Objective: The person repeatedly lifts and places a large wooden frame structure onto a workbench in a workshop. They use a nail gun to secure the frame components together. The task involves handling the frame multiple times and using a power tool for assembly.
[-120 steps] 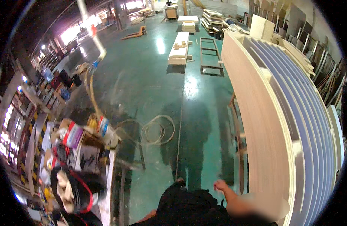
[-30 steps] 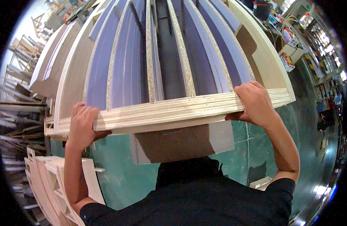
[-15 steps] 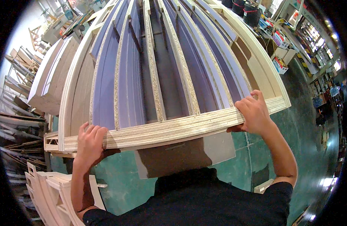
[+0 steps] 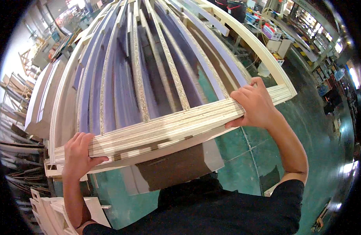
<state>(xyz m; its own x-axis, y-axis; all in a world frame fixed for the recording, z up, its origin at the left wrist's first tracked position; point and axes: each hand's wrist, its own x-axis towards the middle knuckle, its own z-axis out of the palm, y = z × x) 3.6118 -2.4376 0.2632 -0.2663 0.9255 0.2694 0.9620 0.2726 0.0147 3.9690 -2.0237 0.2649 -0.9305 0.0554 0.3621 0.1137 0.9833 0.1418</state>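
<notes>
A large pale wooden frame (image 4: 160, 128) with a layered plywood edge spans the view before me. Long slats (image 4: 139, 78) with speckled chipboard edges and purple-blue faces run away from its near rail. My left hand (image 4: 79, 150) grips that rail near its left end, fingers over the top and thumb along the front face. Toward the right end, my right hand (image 4: 254, 103) is closed round the same rail, its thumb below. The rail slants, higher at the right. Under it shows the edge of another layer, apart from the frame at the right.
Below the rail lies a grey-brown board (image 4: 176, 166) above the green floor (image 4: 239, 172). Pale wooden frames (image 4: 60, 209) stand at lower left. A stacked block of panels (image 4: 41, 102) is at the left. Dark buckets (image 4: 236, 9) and a white box (image 4: 280, 45) sit at far right.
Both hands have moved left with the wooden frame. Its right side has risen, and a gap has opened beneath it, with green floor showing between the slats.
</notes>
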